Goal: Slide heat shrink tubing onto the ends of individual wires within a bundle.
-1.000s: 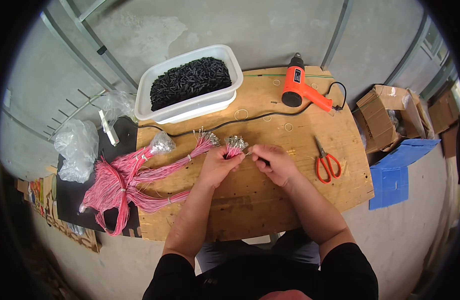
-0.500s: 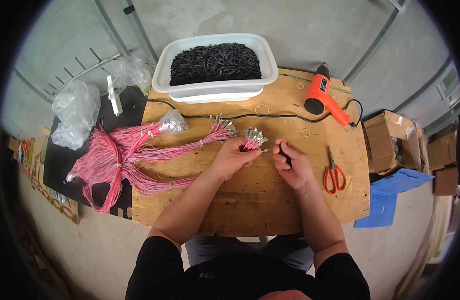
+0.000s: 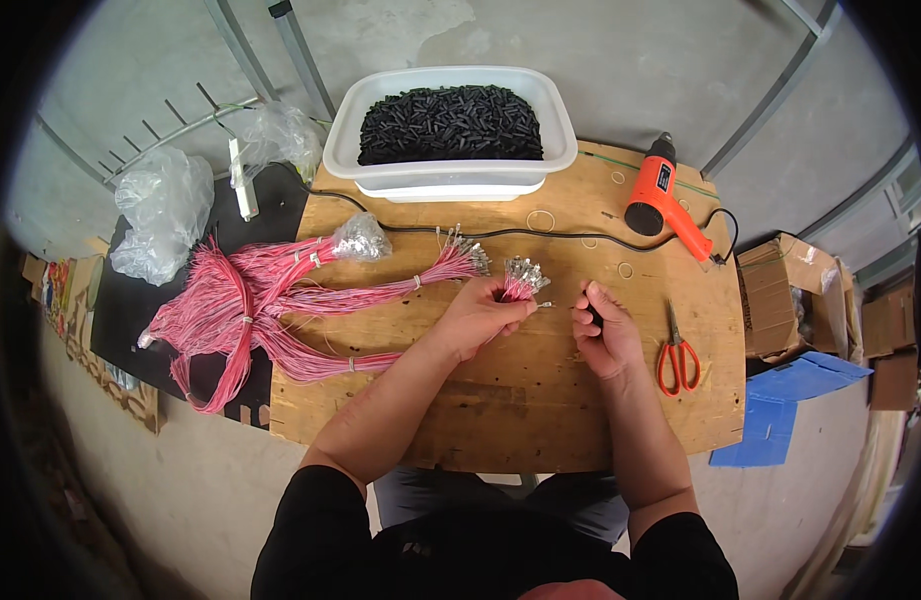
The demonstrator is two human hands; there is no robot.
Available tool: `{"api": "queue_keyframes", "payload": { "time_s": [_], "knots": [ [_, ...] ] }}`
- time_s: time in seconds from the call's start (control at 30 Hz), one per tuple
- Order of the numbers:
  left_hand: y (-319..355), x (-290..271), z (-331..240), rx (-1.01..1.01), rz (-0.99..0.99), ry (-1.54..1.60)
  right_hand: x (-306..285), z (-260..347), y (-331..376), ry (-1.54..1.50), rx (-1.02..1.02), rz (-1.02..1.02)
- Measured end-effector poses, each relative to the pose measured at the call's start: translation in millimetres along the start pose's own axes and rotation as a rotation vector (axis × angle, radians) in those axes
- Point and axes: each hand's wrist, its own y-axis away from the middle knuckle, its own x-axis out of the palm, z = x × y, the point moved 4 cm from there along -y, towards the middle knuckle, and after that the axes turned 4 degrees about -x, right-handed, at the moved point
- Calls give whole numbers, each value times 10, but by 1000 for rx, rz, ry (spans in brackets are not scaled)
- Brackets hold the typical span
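Observation:
My left hand (image 3: 477, 318) is closed around a bundle of pink wires (image 3: 523, 280) whose silvery metal ends fan out above the fingers. One wire end (image 3: 544, 304) sticks out to the right, apart from the rest, by the thumb tip. A short way to the right, my right hand (image 3: 608, 338) is curled with its palm partly up. Short black tubing (image 3: 594, 316) shows inside its fingers; how many pieces cannot be made out. More pink wires (image 3: 210, 315), tied in bunches, lie left of my left forearm.
A white plastic tub (image 3: 450, 180) full of short black tubes (image 3: 450, 125) stands at the back. Right of my hands lie orange-handled scissors (image 3: 677, 365) and an orange heat gun (image 3: 662, 195). Its black cord (image 3: 550, 233) crosses the wooden table (image 3: 500, 420). Clear bags (image 3: 160, 215) sit at the left.
My right hand has drawn a little to the right, widening the gap to the wire ends. My left hand keeps its hold on the bundle. The whole view has shifted slightly.

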Motion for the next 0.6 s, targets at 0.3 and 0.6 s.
{"api": "queue_keyframes", "payload": {
  "time_s": [0.3, 0.6],
  "knots": [
    [26, 6, 10, -41, 13, -11, 194, -41, 103, 331, -41, 108],
    [30, -12, 18, 15, 0, -16, 194, -77, 145, 473, -138, 46]
  ]
}}
